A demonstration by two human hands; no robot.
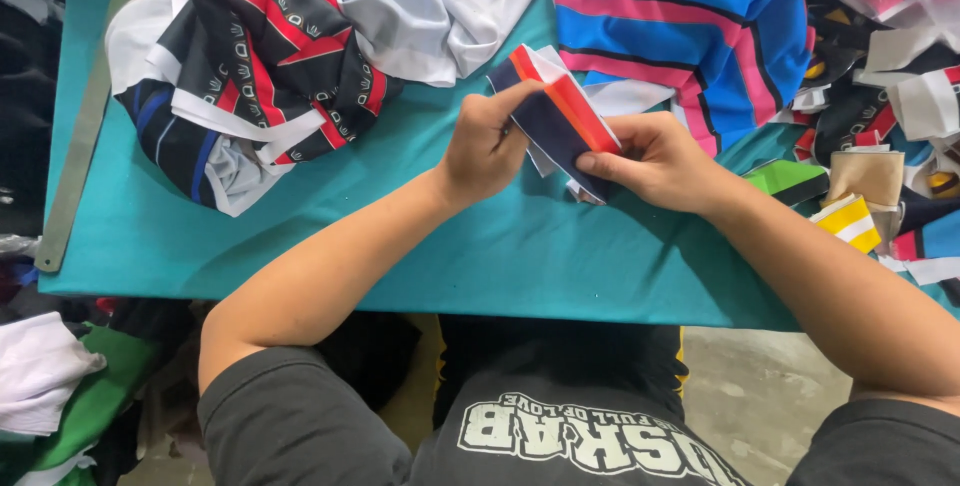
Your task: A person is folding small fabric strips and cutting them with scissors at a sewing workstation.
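Both hands are up over the teal table (300, 236): the left hand (487, 151) and right hand (655, 161) pinch a navy, white and orange fabric piece (556, 116) between them. A black-red patterned garment (265, 56) lies left, a blue-pink striped garment (690, 26) right.

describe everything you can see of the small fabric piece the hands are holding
The fabric piece is a small cut of soft knit-looking cloth, mostly navy, with a red and orange band along its upper edge and white layers showing behind and below. It is held tilted above the teal table, between two fabric piles. The left hand pinches its left edge; the right hand grips its lower right side, fingers on top.
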